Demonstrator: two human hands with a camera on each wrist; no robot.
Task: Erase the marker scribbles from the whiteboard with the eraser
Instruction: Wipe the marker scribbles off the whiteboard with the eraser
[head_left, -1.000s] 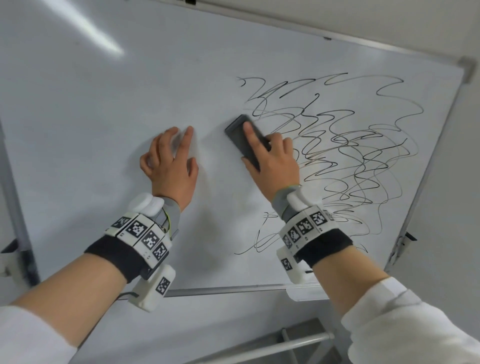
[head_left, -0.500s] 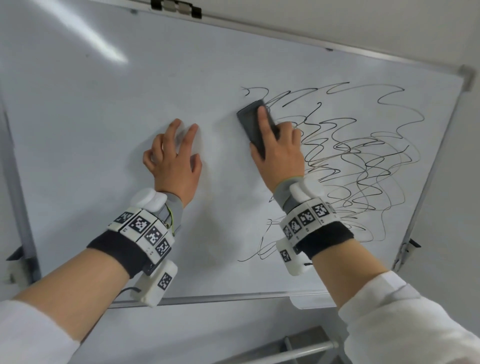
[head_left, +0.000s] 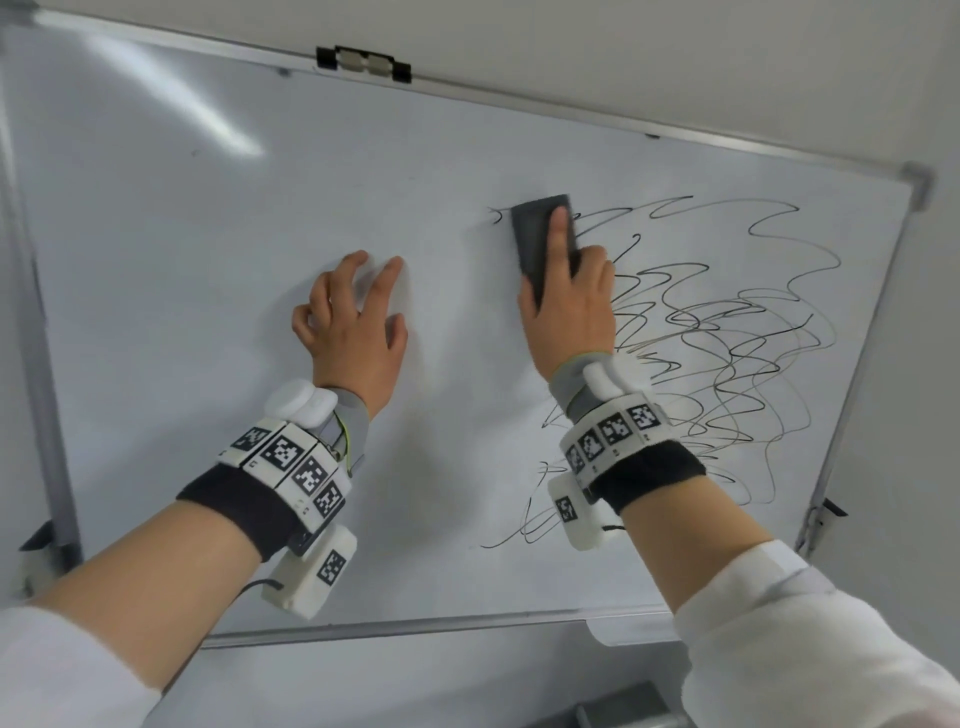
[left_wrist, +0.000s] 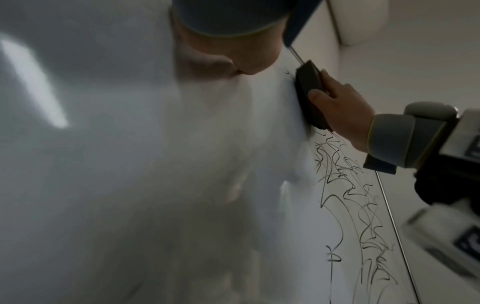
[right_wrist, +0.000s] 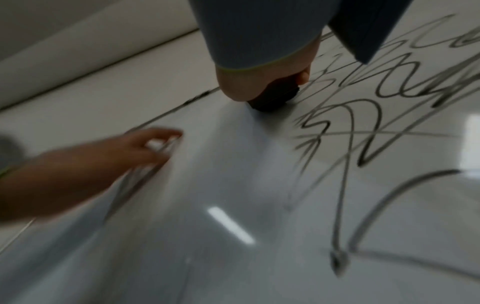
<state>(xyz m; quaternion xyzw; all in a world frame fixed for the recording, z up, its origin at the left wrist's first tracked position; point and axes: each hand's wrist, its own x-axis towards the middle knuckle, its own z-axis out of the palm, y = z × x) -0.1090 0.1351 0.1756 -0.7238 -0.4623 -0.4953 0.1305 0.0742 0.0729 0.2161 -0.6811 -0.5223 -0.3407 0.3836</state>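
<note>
My right hand (head_left: 563, 291) grips a dark grey eraser (head_left: 535, 234) and presses it flat on the whiteboard (head_left: 208, 260) at the top left corner of the black marker scribbles (head_left: 727, 353). Its index finger lies along the eraser's back. From the left wrist view the eraser (left_wrist: 309, 92) stands edge-on against the board, the right hand (left_wrist: 337, 107) round it. A small stroke remains just left of the eraser. My left hand (head_left: 353, 317) rests on the bare board with fingers spread, holding nothing. The scribbles (right_wrist: 363, 123) fill the board's right half.
The board has a metal frame with a clip (head_left: 363, 63) on its top edge and a tray lip (head_left: 613, 623) along the bottom. A grey wall surrounds the board. A metal stand part (head_left: 623, 706) shows below.
My right hand has slid the eraser up the board to the top left of the scribbles, wiping strokes on its way. The left hand stays pressed on the board.
</note>
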